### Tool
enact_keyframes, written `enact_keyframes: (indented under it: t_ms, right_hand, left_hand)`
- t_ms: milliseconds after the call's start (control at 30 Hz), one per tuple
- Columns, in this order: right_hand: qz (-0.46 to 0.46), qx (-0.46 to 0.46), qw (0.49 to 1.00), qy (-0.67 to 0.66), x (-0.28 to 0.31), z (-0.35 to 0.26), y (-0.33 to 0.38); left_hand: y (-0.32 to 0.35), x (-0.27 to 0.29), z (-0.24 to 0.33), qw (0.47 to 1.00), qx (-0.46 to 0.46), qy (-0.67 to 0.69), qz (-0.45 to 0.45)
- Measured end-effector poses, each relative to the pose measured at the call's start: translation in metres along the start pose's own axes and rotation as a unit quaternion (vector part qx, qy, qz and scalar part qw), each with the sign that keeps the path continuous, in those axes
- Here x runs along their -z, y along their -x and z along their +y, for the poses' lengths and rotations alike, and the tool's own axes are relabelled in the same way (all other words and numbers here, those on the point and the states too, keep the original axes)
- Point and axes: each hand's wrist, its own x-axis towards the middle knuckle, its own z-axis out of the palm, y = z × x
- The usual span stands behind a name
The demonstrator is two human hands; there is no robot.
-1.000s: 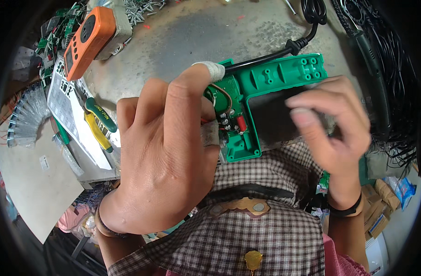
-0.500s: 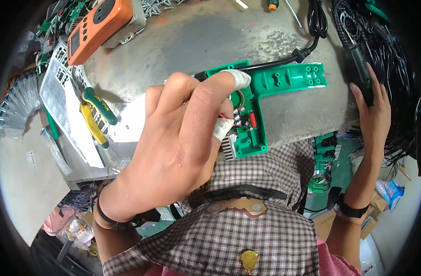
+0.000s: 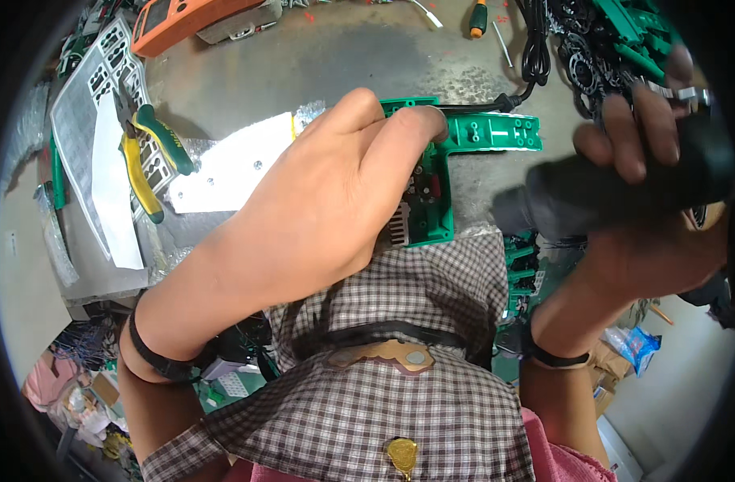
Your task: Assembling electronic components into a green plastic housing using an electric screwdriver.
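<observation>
Hands at a cluttered grey workbench (image 3: 343, 60). Left hand (image 3: 319, 201), centre frame, lies fingers curled over a green plastic tool housing (image 3: 496, 132), fingertips pressing on its upper edge near where a black cord (image 3: 536, 48) enters. Housing is an open half-shell lying flat, centre to centre-right, handle part pointing down toward the checked shirt; small parts sit exposed inside. Right hand (image 3: 649, 161), right of frame, is closed around a dark cylindrical part (image 3: 576, 201), held raised and clear of the housing.

Green-and-yellow pliers (image 3: 150, 157) lie upper left beside a white sheet (image 3: 231, 165); orange meter (image 3: 194, 18) at top edge.

Risks, as judged: the shell could slide if the left hand eases off; the dark part, gripped toward one end, could tip and knock the exposed parts; the cord may drag the shell.
</observation>
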Motion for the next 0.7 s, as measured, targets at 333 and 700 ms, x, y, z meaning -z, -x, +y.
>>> enact_keyframes:
  t_ms: [333,700]
  right_hand:
    - [-0.151,0.020,0.983,0.101,-0.030,0.012,-0.025]
    - [-0.244,0.058,0.960,0.125,-0.049,0.036,-0.033]
  left_hand:
    - [0.007,-0.004,-0.005,0.998,-0.023,0.030,0.040]
    - [0.013,-0.011,-0.011,0.998,-0.025,0.050,0.041]
